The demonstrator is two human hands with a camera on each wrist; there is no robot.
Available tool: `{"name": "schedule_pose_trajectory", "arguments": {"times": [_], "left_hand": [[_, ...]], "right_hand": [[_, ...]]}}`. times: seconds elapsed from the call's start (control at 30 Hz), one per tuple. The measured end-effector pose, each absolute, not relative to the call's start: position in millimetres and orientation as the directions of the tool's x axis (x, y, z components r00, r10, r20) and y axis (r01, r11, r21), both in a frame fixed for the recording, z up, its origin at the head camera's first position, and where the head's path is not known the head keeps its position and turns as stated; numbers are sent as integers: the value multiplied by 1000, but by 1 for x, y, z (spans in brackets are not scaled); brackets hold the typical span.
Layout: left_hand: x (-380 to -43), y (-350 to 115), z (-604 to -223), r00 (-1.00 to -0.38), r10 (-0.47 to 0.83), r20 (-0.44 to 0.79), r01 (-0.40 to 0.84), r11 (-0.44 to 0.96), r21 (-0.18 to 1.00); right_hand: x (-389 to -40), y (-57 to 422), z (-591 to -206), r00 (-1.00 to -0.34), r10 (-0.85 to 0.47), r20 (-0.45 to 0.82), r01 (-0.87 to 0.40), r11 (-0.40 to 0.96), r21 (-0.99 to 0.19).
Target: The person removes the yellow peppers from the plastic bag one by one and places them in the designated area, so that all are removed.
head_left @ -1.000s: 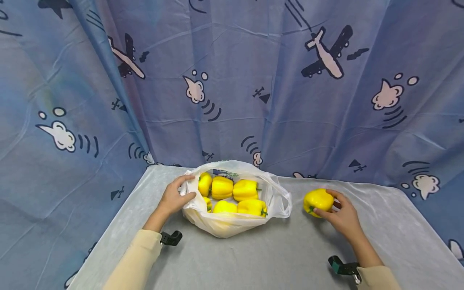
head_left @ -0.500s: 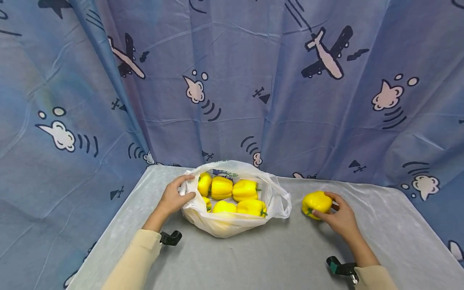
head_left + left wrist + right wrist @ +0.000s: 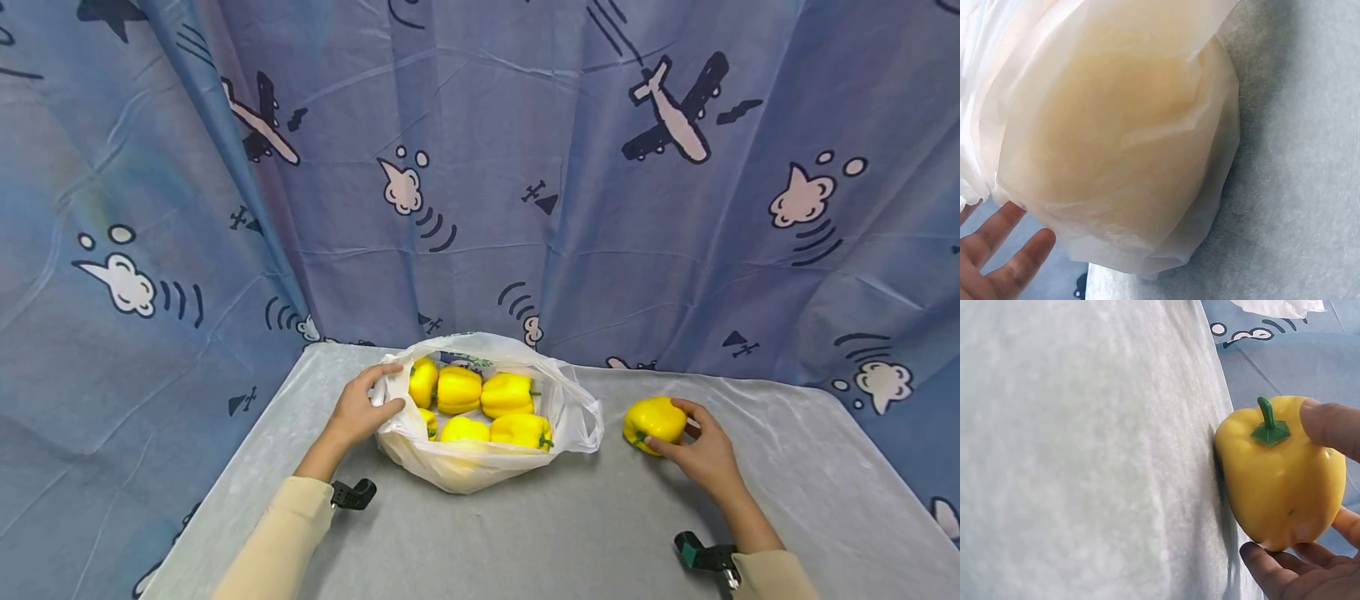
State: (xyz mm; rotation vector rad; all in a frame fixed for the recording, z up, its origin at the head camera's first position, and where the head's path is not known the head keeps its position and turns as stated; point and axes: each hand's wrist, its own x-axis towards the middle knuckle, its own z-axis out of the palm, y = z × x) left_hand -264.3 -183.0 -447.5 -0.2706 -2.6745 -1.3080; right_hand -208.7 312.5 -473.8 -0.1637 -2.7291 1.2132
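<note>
A white plastic bag (image 3: 465,475) lies with its mouth open on the table, several yellow bell peppers (image 3: 459,389) inside it. My left hand (image 3: 362,406) holds the bag's left rim, thumb and forefinger hooked over the edge. In the left wrist view, other fingers (image 3: 1029,253) stay outside the bag (image 3: 1122,144), fairly straight. Right of the bag, my right hand (image 3: 701,446) grips another yellow bell pepper (image 3: 652,423). The right wrist view shows that pepper (image 3: 1282,475), glossy with a green stem, thumb on one side and fingers curled beneath, its side against the grey tabletop.
A grey cloth covers the table (image 3: 540,533). Behind it and on the left hangs a blue curtain (image 3: 480,208) printed with airplanes and clouds. The bag's loose handle (image 3: 585,421) sticks out toward the right hand. Each wrist carries a black camera mount (image 3: 354,493).
The right hand has shifted slightly left and toward me with its bell pepper, then nearly stopped. My left hand and the bag have stayed in place.
</note>
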Motion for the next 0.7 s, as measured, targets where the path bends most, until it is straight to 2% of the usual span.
{"name": "schedule_pose_trajectory", "arguments": {"times": [0.7], "left_hand": [[-263, -181, -445, -977, 90, 193, 208, 601, 771]], "right_hand": [[-205, 323, -470, -995, 86, 59, 20, 709, -705]]}}
